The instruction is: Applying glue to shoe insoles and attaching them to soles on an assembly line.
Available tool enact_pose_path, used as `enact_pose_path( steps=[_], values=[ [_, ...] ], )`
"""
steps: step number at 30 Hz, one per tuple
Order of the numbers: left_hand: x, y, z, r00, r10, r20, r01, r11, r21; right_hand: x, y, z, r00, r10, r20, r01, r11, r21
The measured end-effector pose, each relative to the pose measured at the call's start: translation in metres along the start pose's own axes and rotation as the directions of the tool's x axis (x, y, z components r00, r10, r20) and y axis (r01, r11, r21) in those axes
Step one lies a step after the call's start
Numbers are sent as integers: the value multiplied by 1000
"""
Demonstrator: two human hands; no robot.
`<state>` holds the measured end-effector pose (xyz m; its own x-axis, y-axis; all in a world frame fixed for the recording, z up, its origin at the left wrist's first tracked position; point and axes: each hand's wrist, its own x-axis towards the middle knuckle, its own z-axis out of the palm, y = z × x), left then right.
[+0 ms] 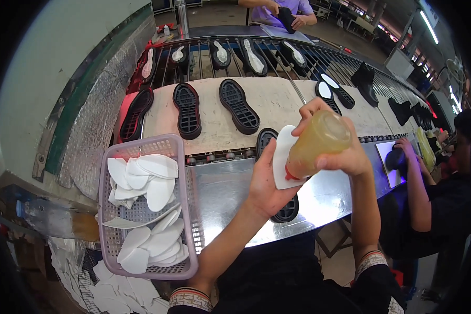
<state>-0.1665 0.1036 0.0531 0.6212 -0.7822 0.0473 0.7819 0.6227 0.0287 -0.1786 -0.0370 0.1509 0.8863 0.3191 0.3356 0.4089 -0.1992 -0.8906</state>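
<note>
My right hand [345, 157] is wrapped round a translucent squeeze bottle [322, 138] of yellowish liquid, tipped with its red cap [293, 172] downward. That cap meets a white foam insole piece [283, 157], which my left hand [264, 180] holds from below and the side. Beneath my hands a black shoe sole [287, 210] lies on the metal table [225, 193], partly covered by them. To the left stands a lilac plastic basket [105, 209] with several white insole pieces [159, 193] in it.
Black soles [187, 111] lie on the pale conveyor belt [209, 86]. Farther back, soles with white fillers [254, 57] rest on a roller rack [329, 57]. A co-worker's hands [403, 149] handle a dark shoe at right; another person [282, 13] works across. Loose white pieces [120, 290] lie below the basket.
</note>
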Motion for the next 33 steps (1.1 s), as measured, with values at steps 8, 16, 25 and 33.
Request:
enact_pose_path(
  steps=[8, 16, 25, 33],
  values=[
    [-8, -5, 8, 993, -23, 118, 2, 985, 171, 33, 34, -59, 940, -151, -305, -11, 882, -472],
    [5, 24, -11, 921, 384, 69, -150, 185, 971, -79, 121, -18, 479, 876, -63, 177, -27, 984],
    [69, 33, -36, 841, 527, 124, 391, -749, 534, -113, 135, -2, 448, 890, -89, 390, -105, 915],
    [82, 18, -42, 827, 549, 120, 473, -797, 376, -114, 135, -4, 501, 863, -67, 391, -157, 907]
  ],
)
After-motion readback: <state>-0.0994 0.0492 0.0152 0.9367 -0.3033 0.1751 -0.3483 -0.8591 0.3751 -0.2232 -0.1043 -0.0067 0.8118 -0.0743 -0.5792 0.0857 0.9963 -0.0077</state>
